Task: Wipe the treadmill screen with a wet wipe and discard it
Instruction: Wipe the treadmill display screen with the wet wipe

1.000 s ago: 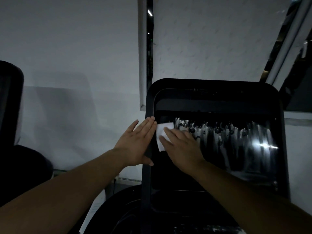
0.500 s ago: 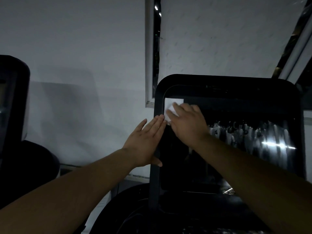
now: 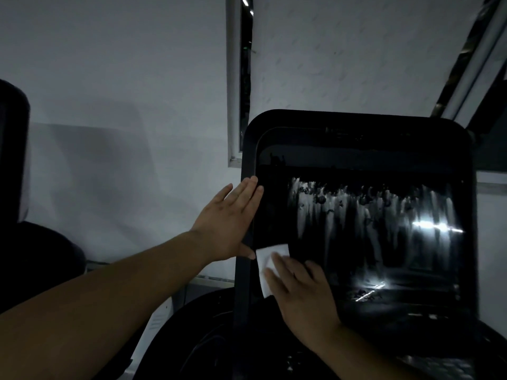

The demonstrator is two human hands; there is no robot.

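— So where does the job stand?

— Wiping, I'd say, with discarding yet to come. The large black glossy treadmill screen (image 3: 356, 229) in its rounded dark frame fills the right of the view, and pale wet streaks cover its middle and right, while the strip along its left edge looks dark and unstreaked.

— And the hands?

— The left hand (image 3: 227, 223) lies flat on the frame's left edge, fingers straight and together, gripping nothing; it seems to steady the panel. The right hand (image 3: 301, 292) presses down with fingers straight and slightly spread, low at the screen's left side.

— The wipe?

— The small white folded wet wipe (image 3: 267, 263) sits under those right fingertips against the glass, its upper left corner showing just beside the left thumb.

— Next move?

— Probably another pass along that left strip and the bottom, keeping the pressure flat so the wipe doesn't bunch. No bin is in view.
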